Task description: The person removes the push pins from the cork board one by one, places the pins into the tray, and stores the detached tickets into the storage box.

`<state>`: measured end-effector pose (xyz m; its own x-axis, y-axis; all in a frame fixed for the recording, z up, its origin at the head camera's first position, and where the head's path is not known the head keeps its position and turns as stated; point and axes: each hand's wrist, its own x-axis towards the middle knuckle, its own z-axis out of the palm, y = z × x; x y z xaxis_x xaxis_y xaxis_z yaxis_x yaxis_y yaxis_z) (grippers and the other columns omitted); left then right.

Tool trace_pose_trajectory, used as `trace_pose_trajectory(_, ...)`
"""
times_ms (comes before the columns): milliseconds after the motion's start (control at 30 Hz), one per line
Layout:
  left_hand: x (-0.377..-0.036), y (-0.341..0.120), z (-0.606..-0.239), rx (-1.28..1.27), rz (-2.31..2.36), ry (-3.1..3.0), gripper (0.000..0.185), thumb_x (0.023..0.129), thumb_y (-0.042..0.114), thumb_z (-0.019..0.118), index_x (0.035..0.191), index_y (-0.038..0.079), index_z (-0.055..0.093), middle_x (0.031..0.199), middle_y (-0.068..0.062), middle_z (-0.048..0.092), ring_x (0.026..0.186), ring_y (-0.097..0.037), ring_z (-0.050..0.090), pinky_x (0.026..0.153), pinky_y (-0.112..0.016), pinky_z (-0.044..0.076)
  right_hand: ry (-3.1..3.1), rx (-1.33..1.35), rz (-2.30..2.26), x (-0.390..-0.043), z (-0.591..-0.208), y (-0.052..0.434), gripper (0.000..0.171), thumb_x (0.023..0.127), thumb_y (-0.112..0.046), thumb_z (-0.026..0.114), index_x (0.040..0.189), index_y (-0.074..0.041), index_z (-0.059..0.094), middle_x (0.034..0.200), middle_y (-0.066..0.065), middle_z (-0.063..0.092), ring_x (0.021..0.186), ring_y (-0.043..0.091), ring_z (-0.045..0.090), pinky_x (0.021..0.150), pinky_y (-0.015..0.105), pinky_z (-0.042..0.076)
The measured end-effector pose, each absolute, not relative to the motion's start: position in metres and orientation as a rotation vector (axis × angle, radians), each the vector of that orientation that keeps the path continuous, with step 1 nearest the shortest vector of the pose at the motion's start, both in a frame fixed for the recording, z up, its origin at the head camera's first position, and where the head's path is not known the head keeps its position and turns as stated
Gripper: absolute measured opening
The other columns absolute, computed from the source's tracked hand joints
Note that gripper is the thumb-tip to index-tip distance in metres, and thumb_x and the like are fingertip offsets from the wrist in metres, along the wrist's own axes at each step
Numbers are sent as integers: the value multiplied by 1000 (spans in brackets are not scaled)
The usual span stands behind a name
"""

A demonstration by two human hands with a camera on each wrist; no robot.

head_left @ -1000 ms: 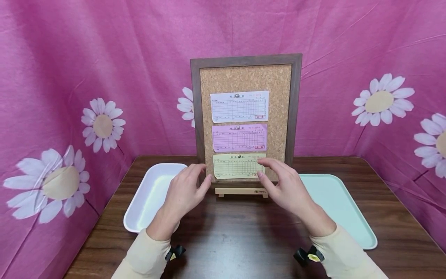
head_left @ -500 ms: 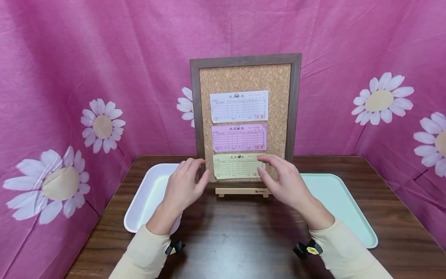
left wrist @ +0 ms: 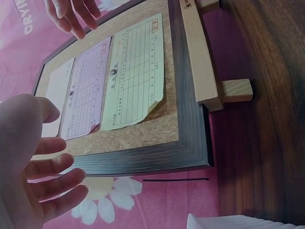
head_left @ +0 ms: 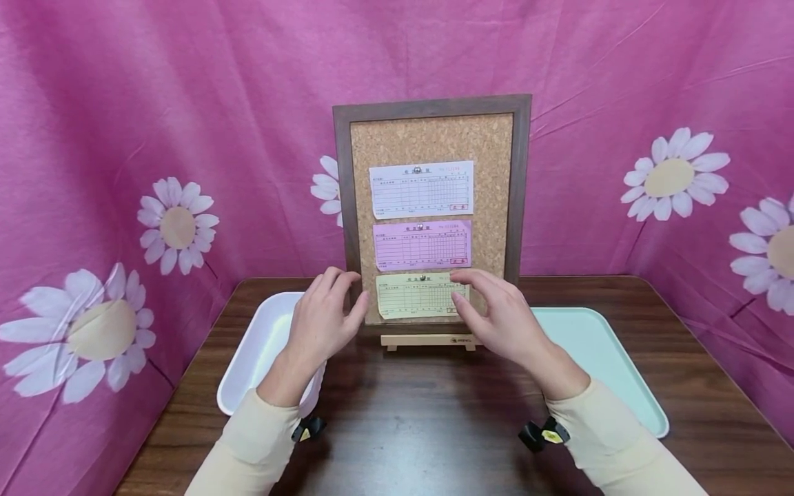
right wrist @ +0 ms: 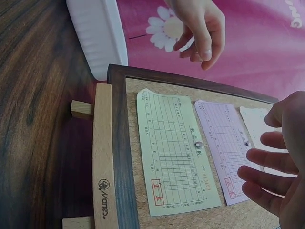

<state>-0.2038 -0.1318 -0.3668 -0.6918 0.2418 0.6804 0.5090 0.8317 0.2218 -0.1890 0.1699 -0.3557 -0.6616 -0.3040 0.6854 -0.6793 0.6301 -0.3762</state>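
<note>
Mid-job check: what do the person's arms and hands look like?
The left grip and right grip are bare hands; no gloves or rings show. The left sleeve and right sleeve are plain cream and long, ending near the wrists. At each cuff's inner side sits a small black device with a yellow patch, its markings too small to read. I see no cables.

"Marie's" on wooden ledge (right wrist: 103, 148), "正本" on yellow slip (right wrist: 175, 155)

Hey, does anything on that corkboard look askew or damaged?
Slightly: the yellow slip and pink slip curl off the corkboard at their lower left corners instead of lying flat, perhaps because a single pin holds each at the top.
</note>
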Motion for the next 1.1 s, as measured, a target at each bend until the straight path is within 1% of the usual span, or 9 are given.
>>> trace_pose_trajectory(300, -208, -134, -364, -543, -499, -2347, 28, 98, 26, 72, 116, 4, 75, 100, -10, 67, 84, -30, 62, 70, -46, 55, -2258, 801, 835, -193, -349, 168, 28, 97, -3, 74, 124, 2, 74, 126, 14, 78, 125, 35, 72, 109, 51, 55)
trace_pose_trajectory(500, -211, -134, -358, -545, -492, -2337, 28, 98, 25, 71, 116, 4, 75, 102, -12, 66, 84, -31, 62, 70, -46, 55, -2264, 798, 823, -196, -347, 168, 26, 97, -5, 73, 123, 1, 74, 122, 14, 79, 121, 34, 74, 105, 52, 57)
trace_pose_trajectory(800, -215, -136, -353, -508, -491, -2367, 29, 98, 27, 71, 117, 5, 75, 109, -14, 67, 92, -34, 65, 75, -50, 58, -2250, 819, 811, -200, -342, 168, 27, 97, -5, 73, 123, 2, 74, 123, 15, 78, 120, 35, 74, 105, 52, 57)
trace_pose_trajectory(1100, -220, -136, -350, -496, -524, -2375, 30, 98, 27, 69, 119, 5, 74, 112, -13, 67, 97, -35, 66, 76, -53, 59, -2237, 819, 805, -209, -336, 167, 27, 98, -6, 72, 122, 3, 74, 119, 18, 79, 113, 36, 76, 100, 53, 59)
